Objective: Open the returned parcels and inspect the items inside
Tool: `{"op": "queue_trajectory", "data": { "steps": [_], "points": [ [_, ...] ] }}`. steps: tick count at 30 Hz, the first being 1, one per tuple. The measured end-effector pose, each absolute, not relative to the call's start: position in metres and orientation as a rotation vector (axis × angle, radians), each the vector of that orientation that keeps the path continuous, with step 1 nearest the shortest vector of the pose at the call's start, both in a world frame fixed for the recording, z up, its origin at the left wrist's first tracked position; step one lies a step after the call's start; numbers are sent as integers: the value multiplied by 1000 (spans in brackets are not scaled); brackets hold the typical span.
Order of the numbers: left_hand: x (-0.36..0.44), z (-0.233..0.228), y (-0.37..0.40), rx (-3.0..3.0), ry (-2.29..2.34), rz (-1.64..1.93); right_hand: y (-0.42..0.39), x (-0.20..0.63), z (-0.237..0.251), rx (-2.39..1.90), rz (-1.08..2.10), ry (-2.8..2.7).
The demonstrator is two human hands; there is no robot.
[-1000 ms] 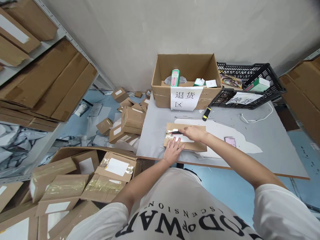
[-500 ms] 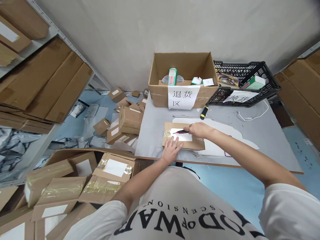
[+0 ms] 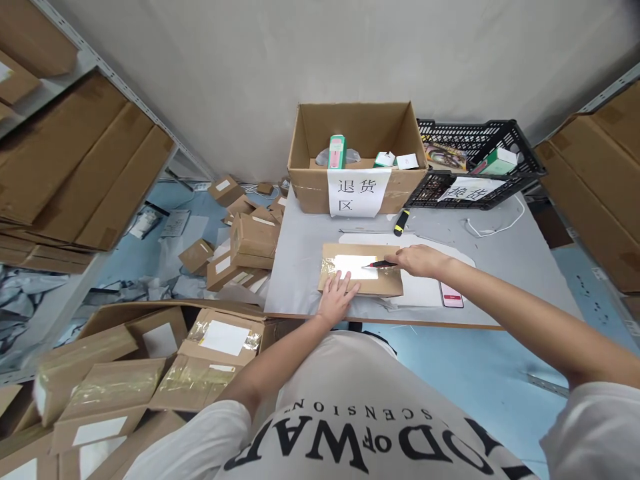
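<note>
left hand [image 3: 334,299] lies palm down, fingers spread, on the near edge of a taped carton [image 3: 383,287], set near the front of the table [image 3: 515,273]. right hand [image 3: 419,260] grips a slim black-and-red tool [image 3: 383,264], tip over the white label [image 3: 353,263]; contact cannot be confirmed. phone [image 3: 452,297] lies right of the carton. behind: yellow-and-black tool [image 3: 401,222], large open box [image 3: 307,190], black crate [image 3: 424,194].

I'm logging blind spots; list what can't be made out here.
In the head view:
Knife: handle mostly hidden by the right hand.
Carton: contents hidden by its top.
Label: any print too small to tell.
Phone: far end hidden by the right forearm.
Right sleeve: cut off by the picture's edge.
</note>
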State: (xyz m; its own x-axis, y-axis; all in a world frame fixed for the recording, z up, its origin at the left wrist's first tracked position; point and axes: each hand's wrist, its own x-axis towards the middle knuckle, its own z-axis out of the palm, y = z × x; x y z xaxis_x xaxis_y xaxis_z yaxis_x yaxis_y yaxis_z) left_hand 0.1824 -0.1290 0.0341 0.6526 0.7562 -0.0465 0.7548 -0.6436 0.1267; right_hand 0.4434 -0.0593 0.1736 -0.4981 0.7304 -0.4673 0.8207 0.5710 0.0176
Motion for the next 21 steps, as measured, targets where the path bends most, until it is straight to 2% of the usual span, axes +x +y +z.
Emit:
{"op": "queue_trajectory", "data": {
  "steps": [10, 21],
  "points": [
    [183, 33, -130, 2731, 1264, 25, -78, 526, 167, 1299, -288, 2307],
    [183, 36, -128, 2736, 1260, -9, -143, 595, 145, 1776, -447, 2268]
  ]
}}
